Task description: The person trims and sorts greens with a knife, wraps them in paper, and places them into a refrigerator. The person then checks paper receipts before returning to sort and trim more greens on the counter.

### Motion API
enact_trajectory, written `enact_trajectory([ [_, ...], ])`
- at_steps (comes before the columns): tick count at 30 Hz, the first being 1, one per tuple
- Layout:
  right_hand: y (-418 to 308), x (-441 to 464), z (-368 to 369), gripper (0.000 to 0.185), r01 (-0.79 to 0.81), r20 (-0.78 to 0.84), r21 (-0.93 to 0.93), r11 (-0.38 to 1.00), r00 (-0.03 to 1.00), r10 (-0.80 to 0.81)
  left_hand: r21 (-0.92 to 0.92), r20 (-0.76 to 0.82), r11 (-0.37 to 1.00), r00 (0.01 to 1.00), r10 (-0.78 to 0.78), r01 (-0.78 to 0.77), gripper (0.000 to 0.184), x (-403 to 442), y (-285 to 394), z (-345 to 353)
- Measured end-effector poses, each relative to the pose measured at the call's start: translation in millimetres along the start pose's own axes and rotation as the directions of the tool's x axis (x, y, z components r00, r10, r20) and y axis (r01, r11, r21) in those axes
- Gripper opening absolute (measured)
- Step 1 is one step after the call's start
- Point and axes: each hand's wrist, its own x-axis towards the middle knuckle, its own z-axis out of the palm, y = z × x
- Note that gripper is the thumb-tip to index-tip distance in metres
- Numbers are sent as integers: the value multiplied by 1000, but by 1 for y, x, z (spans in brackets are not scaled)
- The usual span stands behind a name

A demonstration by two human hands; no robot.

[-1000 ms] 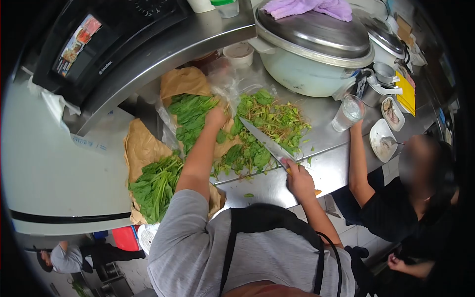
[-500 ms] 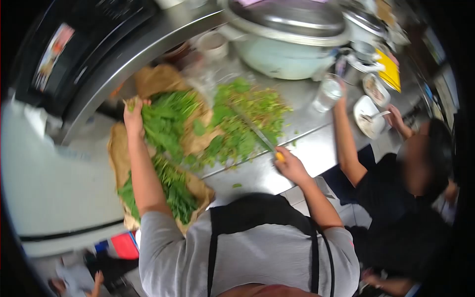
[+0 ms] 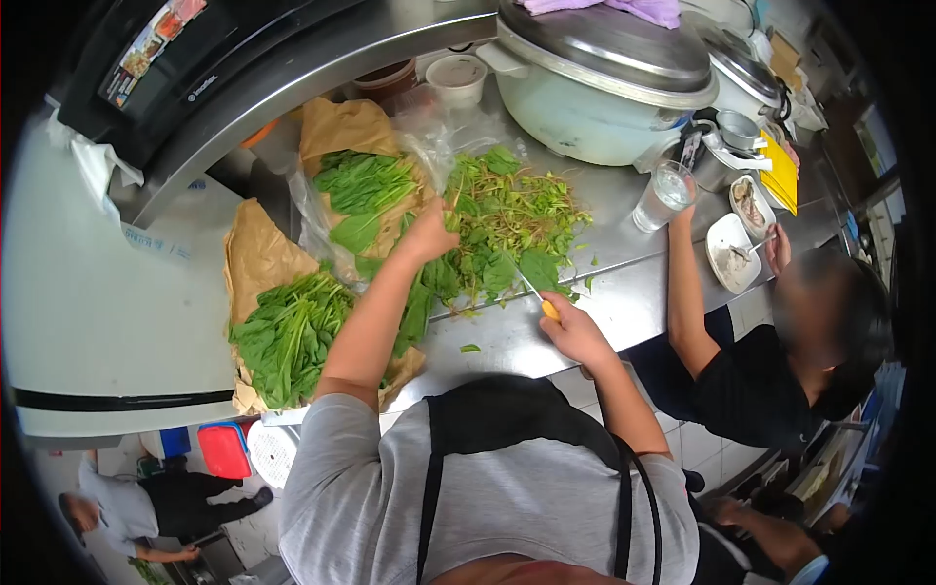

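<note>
My left hand [image 3: 430, 234] is closed on a bunch of leafy greens [image 3: 417, 307], whose leaves hang down toward the counter's front edge. In my right hand [image 3: 573, 331] is the yellow handle of a knife [image 3: 527, 281]; its blade points up and left, partly hidden by leaves. Beyond the blade spreads a loose pile of cut stems and leaves [image 3: 517, 210]. Two more lots of greens rest on brown paper: one at the back [image 3: 363, 185], one at the lower left [image 3: 297, 336].
A big lidded pot [image 3: 595, 107] stands at the back. To the right a co-worker's hand holds a glass of water [image 3: 667, 195], near white dishes [image 3: 731, 255] and a yellow packet [image 3: 780, 174]. Another person [image 3: 136, 512] stands far lower left.
My left hand went left to the greens on the back paper, then came back right with a bunch. That paper holds fewer greens. My right hand still has the knife, its blade now among the leaves.
</note>
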Motion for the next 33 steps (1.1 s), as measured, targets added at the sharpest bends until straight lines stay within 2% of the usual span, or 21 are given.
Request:
enact_trajectory([
  [2, -1, -1, -2, 44, -5, 11, -139, 990, 1000, 7, 2, 35, 1000, 999, 0, 0, 56, 2, -5, 8],
  [4, -1, -2, -3, 45, -7, 15, -154, 988, 1000, 9, -18, 86, 1000, 996, -13, 15, 64, -2, -1, 6],
  [7, 0, -3, -5, 45, 19, 17, -146, 989, 1000, -17, 180, -63, 981, 995, 80, -68, 79, -12, -18, 11],
  [10, -2, -2, -6, 45, 47, 42, -107, 993, 998, -43, 203, 47, 979, 999, 24, -34, 83, -29, -19, -1],
  [13, -8, -3, -2, 44, 34, 69, -56, 998, 997, -30, 255, -46, 965, 998, -48, 58, 63, -36, -8, 9],
  [16, -6, -2, 3, 44, 36, 65, -20, 999, 997, -35, -122, -28, 983, 989, -142, 138, 43, -19, -28, 26],
  [19, -4, -8, 4, 44, 32, -51, -14, 999, 998, -33, -38, 32, 988, 988, -149, 150, 35, 2, -43, 33],
  [20, -4, -11, 3, 44, 26, -106, -17, 1000, 994, -28, 86, 93, 978, 976, -197, 189, 34, 7, -34, 29],
  [22, -12, -20, -4, 43, 23, -118, -79, 997, 992, -32, 335, 193, 913, 932, -307, 232, 32, 12, -7, 22],
  [25, -15, -27, -6, 42, 26, -65, -146, 989, 997, -36, 436, 242, 875, 909, -339, 210, 33, 25, -8, 29],
  [29, -8, -23, -4, 41, -12, 20, -186, 983, 1000, 16, 447, 288, 877, 899, -329, 177, 34, 36, -19, 35],
  [33, -9, -14, -5, 41, -51, 95, -143, 988, 993, 65, 445, 313, 883, 898, -309, 149, 34, 38, -26, 36],
])
